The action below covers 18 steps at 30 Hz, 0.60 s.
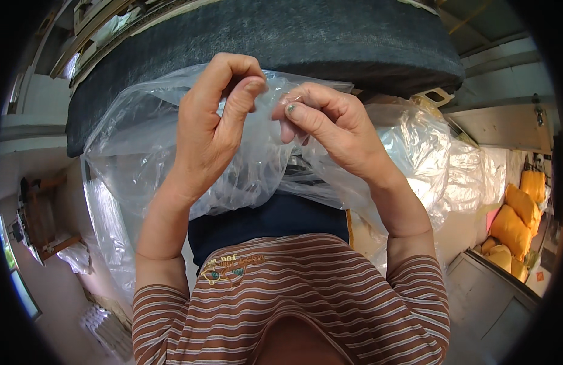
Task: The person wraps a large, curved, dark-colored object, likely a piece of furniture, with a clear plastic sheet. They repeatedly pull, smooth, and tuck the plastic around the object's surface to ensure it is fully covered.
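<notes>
A large, crumpled piece of clear plastic film spreads across my front; whether it is a bag or a sheet I cannot tell. My left hand is closed at its upper middle, fingers curled toward the thumb, with film at the fingertips. Close by on the right, my right hand pinches the film between thumb and fingers. A narrow gap separates the two hands. The film's folds hang below them, over my dark trousers.
Beyond the film stands a table covered in dark grey cloth. More shiny clear plastic lies to the right. Yellow-orange bundles are piled at the far right, near a pale cabinet. A wooden rack stands left.
</notes>
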Each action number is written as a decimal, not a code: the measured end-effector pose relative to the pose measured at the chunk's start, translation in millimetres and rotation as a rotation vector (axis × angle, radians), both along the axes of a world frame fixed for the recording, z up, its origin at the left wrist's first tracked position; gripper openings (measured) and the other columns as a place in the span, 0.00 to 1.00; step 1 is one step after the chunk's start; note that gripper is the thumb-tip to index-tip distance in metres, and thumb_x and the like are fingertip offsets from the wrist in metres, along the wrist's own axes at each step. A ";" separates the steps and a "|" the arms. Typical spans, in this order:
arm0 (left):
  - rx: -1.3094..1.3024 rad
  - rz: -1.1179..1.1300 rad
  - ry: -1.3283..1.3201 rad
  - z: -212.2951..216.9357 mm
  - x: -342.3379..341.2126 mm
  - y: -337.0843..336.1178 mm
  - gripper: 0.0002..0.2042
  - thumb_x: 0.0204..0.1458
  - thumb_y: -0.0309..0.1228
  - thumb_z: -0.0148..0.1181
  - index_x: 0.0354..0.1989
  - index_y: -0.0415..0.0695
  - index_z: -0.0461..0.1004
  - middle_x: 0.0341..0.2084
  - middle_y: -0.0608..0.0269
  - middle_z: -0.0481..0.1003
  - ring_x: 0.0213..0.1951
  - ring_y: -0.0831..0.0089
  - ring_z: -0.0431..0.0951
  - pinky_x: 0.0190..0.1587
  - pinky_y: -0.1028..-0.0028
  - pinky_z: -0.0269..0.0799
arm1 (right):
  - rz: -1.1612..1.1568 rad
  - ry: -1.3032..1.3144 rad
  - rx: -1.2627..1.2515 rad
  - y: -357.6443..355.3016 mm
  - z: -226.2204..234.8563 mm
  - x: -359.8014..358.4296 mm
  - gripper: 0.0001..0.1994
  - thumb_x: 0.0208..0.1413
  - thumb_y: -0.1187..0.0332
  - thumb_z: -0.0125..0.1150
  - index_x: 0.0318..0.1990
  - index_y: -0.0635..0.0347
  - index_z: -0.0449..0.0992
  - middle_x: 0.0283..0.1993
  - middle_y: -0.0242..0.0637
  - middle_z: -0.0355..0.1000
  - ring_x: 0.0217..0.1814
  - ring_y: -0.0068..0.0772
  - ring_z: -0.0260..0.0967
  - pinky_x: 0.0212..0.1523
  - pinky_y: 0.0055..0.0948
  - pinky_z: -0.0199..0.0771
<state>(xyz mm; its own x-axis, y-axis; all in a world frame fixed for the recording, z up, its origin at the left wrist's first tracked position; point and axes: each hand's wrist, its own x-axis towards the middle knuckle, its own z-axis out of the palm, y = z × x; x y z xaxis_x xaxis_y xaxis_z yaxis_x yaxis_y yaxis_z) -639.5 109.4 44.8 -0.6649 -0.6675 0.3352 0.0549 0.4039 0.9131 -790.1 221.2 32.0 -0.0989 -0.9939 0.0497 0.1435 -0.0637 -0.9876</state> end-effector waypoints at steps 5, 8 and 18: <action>-0.031 0.002 0.004 -6.0 15.5 7.8 0.06 0.50 0.23 0.59 0.37 0.38 0.74 0.33 0.64 0.73 0.35 0.78 0.75 0.37 0.80 0.71 | -0.018 -0.039 -0.038 -1.0 -8.5 23.0 0.13 0.60 0.72 0.48 0.49 0.65 0.73 0.36 0.33 0.74 0.35 0.18 0.68 0.34 0.18 0.67; -0.012 0.058 0.070 -8.8 25.1 10.0 0.06 0.48 0.21 0.61 0.36 0.38 0.77 0.34 0.63 0.74 0.36 0.77 0.75 0.38 0.79 0.72 | -0.037 0.046 -0.049 2.8 -11.0 35.8 0.16 0.57 0.73 0.50 0.53 0.65 0.70 0.45 0.39 0.72 0.38 0.21 0.69 0.36 0.19 0.69; -0.198 0.345 0.252 -21.9 71.1 20.5 0.11 0.44 0.15 0.62 0.36 0.41 0.80 0.32 0.61 0.75 0.32 0.77 0.76 0.32 0.81 0.75 | -0.134 0.509 -0.458 -0.5 5.5 57.2 0.43 0.44 0.71 0.62 0.68 0.57 0.47 0.73 0.44 0.34 0.54 0.32 0.63 0.50 0.28 0.65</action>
<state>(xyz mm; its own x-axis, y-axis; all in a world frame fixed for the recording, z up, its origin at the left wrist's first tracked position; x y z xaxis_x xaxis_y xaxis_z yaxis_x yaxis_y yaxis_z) -568.5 129.9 23.0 -0.2970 -0.7420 0.6011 0.0967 0.6028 0.7920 -732.9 220.7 37.6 -0.0721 -0.8426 0.5337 -0.3683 -0.4748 -0.7994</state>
